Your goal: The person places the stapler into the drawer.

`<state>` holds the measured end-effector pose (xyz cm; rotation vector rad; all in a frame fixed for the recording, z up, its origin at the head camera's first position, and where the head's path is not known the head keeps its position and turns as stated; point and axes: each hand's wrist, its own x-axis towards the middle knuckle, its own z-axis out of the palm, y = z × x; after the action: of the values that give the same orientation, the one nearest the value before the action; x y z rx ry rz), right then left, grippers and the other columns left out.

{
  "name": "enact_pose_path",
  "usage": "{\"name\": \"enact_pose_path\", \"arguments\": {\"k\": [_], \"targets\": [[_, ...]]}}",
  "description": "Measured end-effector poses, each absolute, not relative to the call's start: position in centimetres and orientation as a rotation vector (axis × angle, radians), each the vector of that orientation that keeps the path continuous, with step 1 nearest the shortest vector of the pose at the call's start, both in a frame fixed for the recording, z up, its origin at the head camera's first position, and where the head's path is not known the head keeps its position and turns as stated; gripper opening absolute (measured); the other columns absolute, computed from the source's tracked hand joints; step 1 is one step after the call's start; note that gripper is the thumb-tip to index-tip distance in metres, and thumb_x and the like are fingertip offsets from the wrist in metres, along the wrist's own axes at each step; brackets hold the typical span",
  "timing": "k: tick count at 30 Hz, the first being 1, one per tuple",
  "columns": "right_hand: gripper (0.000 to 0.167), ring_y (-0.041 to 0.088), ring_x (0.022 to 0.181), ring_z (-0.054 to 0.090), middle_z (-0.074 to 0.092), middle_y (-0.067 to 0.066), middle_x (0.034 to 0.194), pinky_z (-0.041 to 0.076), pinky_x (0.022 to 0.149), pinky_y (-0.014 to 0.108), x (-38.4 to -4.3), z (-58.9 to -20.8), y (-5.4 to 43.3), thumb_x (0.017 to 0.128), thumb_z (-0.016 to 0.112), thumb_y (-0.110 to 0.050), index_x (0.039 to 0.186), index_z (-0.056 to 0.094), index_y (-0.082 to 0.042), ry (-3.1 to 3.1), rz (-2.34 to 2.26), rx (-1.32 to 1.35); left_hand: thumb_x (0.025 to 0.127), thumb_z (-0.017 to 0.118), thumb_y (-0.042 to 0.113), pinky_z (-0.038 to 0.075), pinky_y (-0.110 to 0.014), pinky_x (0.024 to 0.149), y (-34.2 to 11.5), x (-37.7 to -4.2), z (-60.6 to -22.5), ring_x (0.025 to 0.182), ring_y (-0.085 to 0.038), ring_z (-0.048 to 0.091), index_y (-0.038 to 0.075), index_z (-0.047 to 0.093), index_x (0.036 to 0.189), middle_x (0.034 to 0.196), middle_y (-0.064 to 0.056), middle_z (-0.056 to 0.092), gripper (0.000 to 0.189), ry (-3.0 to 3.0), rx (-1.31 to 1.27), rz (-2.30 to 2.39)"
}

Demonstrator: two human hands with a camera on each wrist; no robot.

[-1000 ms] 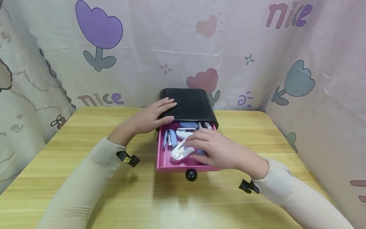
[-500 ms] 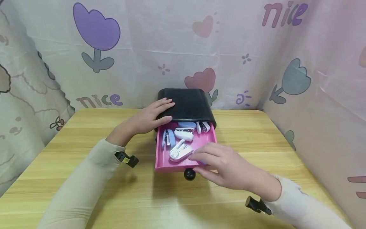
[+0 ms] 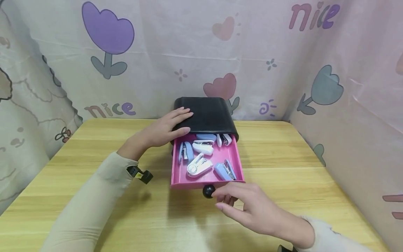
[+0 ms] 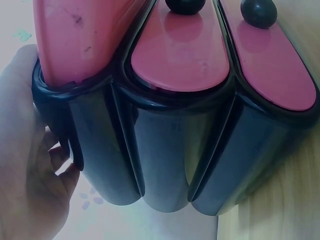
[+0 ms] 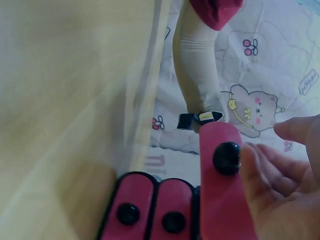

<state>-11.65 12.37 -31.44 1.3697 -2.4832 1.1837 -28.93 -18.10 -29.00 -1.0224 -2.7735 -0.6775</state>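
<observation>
A black drawer unit [image 3: 207, 113] stands on the table with its top pink drawer [image 3: 237, 157] pulled out. Several small staplers lie inside, among them a white stapler [image 3: 199, 166], a blue stapler [image 3: 225, 170] at front right and another blue stapler [image 3: 185, 152] at left. My left hand [image 3: 165, 127] rests on top of the unit, fingers extended. At the drawer front, my right hand [image 3: 252, 208] has its index fingertip at the black knob [image 3: 209, 191], touching or very near it. The thumb stands apart from the knob, and nothing is held.
Two lower pink drawers, a middle drawer [image 4: 180, 55] and a bottom drawer [image 4: 272, 62], are shut, each with a black knob. A printed curtain [image 3: 157, 52] hangs close behind the unit. The wooden table [image 3: 126, 210] extends around it.
My right hand has come out of the drawer and moved down toward the knob, leaving the front-right blue stapler visible in the drawer. My left hand stays on the unit.
</observation>
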Motion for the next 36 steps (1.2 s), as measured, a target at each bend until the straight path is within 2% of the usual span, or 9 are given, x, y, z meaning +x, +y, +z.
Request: {"name": "enact_pose_path", "arguments": {"k": [3, 6, 9, 13, 17, 20, 24, 28, 36], "targets": [[0.019, 0.005, 0.079, 0.062, 0.067, -0.013, 0.092, 0.055, 0.07, 0.024, -11.7, -31.6, 12.6, 0.097, 0.064, -0.028, 0.113, 0.07, -0.02, -2.708, 1.397, 1.271, 0.097, 0.044, 0.058, 0.018, -0.057, 0.114, -18.1, -29.0, -29.0, 0.149, -0.02, 0.009, 0.026, 0.032, 0.154, 0.162, 0.002, 0.019, 0.067, -2.778, -1.022, -0.676], [0.02, 0.01, 0.076, 0.064, 0.067, -0.006, 0.088, 0.056, 0.069, 0.028, -12.1, -32.0, 12.7, 0.097, 0.063, -0.03, 0.111, 0.071, -0.018, -2.835, 1.629, 1.207, 0.097, 0.044, 0.059, 0.018, -0.057, 0.114, -18.0, -29.0, -29.0, 0.149, -0.02, 0.009, 0.027, 0.032, 0.155, 0.162, 0.002, 0.019, 0.067, -2.784, -1.02, -0.677], [0.022, 0.021, 0.076, 0.068, 0.069, 0.006, 0.092, 0.058, 0.071, 0.033, -12.5, -32.7, 12.8, 0.099, 0.061, -0.024, 0.111, 0.071, -0.009, -2.85, 1.917, 1.187, 0.097, 0.044, 0.059, 0.018, -0.057, 0.114, -18.0, -29.1, -29.0, 0.149, -0.019, 0.009, 0.027, 0.032, 0.155, 0.162, 0.002, 0.019, 0.067, -2.787, -1.017, -0.678], [0.032, 0.033, 0.087, 0.069, 0.069, 0.018, 0.106, 0.058, 0.078, 0.037, -13.0, -33.7, 12.9, 0.102, 0.055, -0.02, 0.118, 0.064, 0.005, -2.794, 2.328, 1.124, 0.097, 0.044, 0.059, 0.019, -0.057, 0.114, -17.8, -29.1, -28.9, 0.149, -0.019, 0.009, 0.027, 0.032, 0.154, 0.162, 0.001, 0.019, 0.067, -2.788, -1.014, -0.683], [0.043, 0.027, 0.097, 0.068, 0.067, 0.02, 0.116, 0.055, 0.086, 0.038, -13.3, -34.7, 12.7, 0.104, 0.048, -0.02, 0.128, 0.053, 0.016, -2.604, 2.768, 1.065, 0.097, 0.044, 0.058, 0.018, -0.057, 0.114, -17.7, -29.1, -28.9, 0.149, -0.019, 0.009, 0.026, 0.032, 0.154, 0.162, 0.001, 0.019, 0.067, -2.789, -1.013, -0.694], [0.046, 0.023, 0.101, 0.068, 0.067, 0.019, 0.118, 0.053, 0.089, 0.038, -13.5, -35.0, 12.4, 0.106, 0.044, -0.019, 0.131, 0.047, 0.018, -2.404, 3.023, 1.059, 0.097, 0.045, 0.058, 0.018, -0.057, 0.114, -17.7, -29.1, -28.8, 0.149, -0.019, 0.01, 0.025, 0.033, 0.154, 0.161, 0.001, 0.02, 0.067, -2.787, -1.011, -0.696], [0.048, 0.026, 0.105, 0.067, 0.067, 0.017, 0.119, 0.052, 0.092, 0.039, -13.5, -35.1, 11.9, 0.107, 0.041, -0.023, 0.133, 0.046, 0.016, -2.25, 3.223, 0.974, 0.098, 0.045, 0.057, 0.018, -0.057, 0.114, -17.7, -29.2, -28.8, 0.149, -0.02, 0.01, 0.024, 0.033, 0.154, 0.161, 0.0, 0.021, 0.066, -2.778, -1.013, -0.696], [0.048, 0.028, 0.107, 0.066, 0.065, 0.02, 0.122, 0.05, 0.095, 0.04, -13.5, -35.1, 11.3, 0.106, 0.043, -0.028, 0.133, 0.049, 0.012, -2.21, 3.324, 0.767, 0.098, 0.045, 0.057, 0.018, -0.057, 0.114, -17.7, -29.2, -28.8, 0.149, -0.02, 0.01, 0.024, 0.033, 0.154, 0.161, 0.0, 0.021, 0.066, -2.774, -1.016, -0.697], [0.049, 0.023, 0.103, 0.067, 0.067, 0.017, 0.118, 0.049, 0.096, 0.037, -13.5, -35.0, 10.7, 0.104, 0.047, -0.034, 0.128, 0.054, 0.008, -2.145, 3.354, 0.464, 0.098, 0.043, 0.058, 0.017, -0.057, 0.115, -17.8, -29.3, -28.8, 0.149, -0.019, 0.01, 0.024, 0.033, 0.154, 0.161, 0.001, 0.02, 0.066, -2.771, -1.027, -0.709]]}}
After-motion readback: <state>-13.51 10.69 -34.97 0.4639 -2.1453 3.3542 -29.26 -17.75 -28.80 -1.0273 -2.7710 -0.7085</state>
